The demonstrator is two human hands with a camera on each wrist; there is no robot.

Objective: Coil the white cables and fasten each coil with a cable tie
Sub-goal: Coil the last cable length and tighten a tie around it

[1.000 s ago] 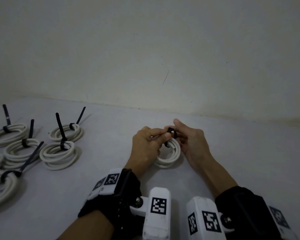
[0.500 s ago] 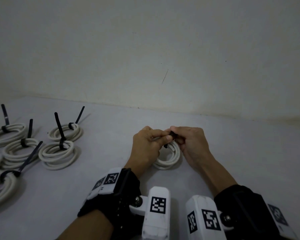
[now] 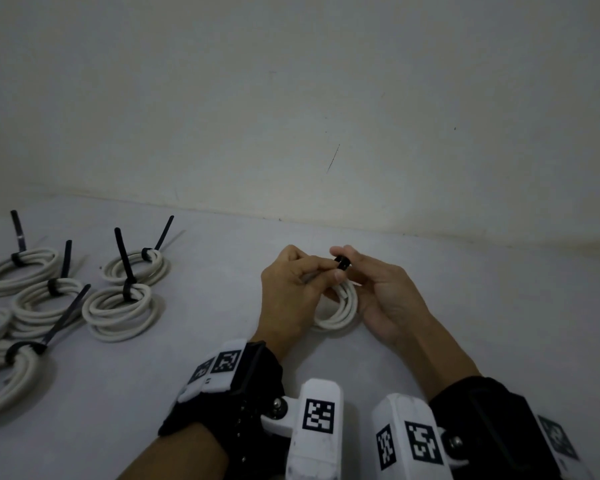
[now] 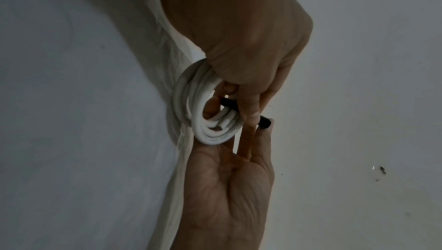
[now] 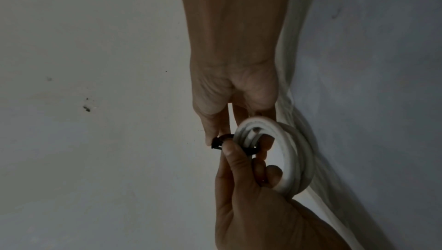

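Right thumb (image 3: 340, 252) now atop cable tie (image 3: 342, 263)

No readable text, brands or numbers anywhere; only black-and-white square code markers (image 3: 318, 416) on the white wrist mounts (image 3: 317, 431).

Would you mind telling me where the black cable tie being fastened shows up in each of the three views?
Head: black cable tie at centre, between the fingertips of both hands, above the white coil.
Left wrist: cable tie right of centre, crossing the coil.
Right wrist: cable tie at centre, left of the coil.
Shared landmark: the white coil that it wraps.
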